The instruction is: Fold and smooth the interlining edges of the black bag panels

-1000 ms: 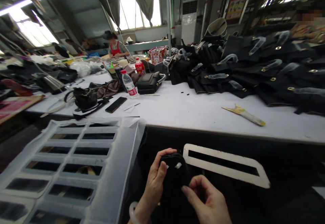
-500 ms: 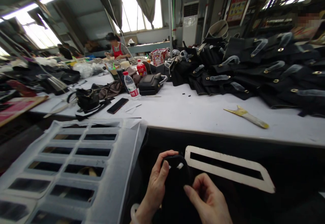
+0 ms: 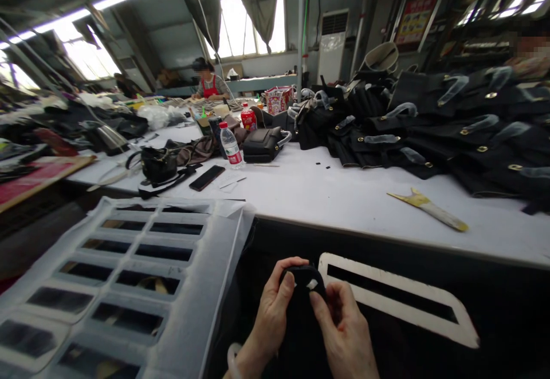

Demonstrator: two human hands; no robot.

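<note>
Between my hands is a black piece [image 3: 303, 316] with a rounded top edge, resembling a bag part; its lower end blends into the dark below. Two small white bits show near its top. My left hand [image 3: 275, 304] grips its upper left edge, thumb in front and fingers behind. On the right edge, my right hand [image 3: 344, 322] pinches the piece, its thumb just under the larger white bit. Behind my right hand lies a pale flat frame [image 3: 399, 293] with a long slot.
A translucent slotted plastic tray [image 3: 180, 310] stands at left. On the white table [image 3: 309, 196] are a yellow-tipped tool [image 3: 429, 207], a phone [image 3: 207, 178], a water bottle [image 3: 231, 147], a black bag [image 3: 264, 144] and piled black bag pieces [image 3: 387, 133]. Another person [image 3: 209, 86] sits farther back.
My right hand has moved up and in along the black piece, its thumb now near the white bit. My left hand keeps its hold. The whole view has shifted slightly.
</note>
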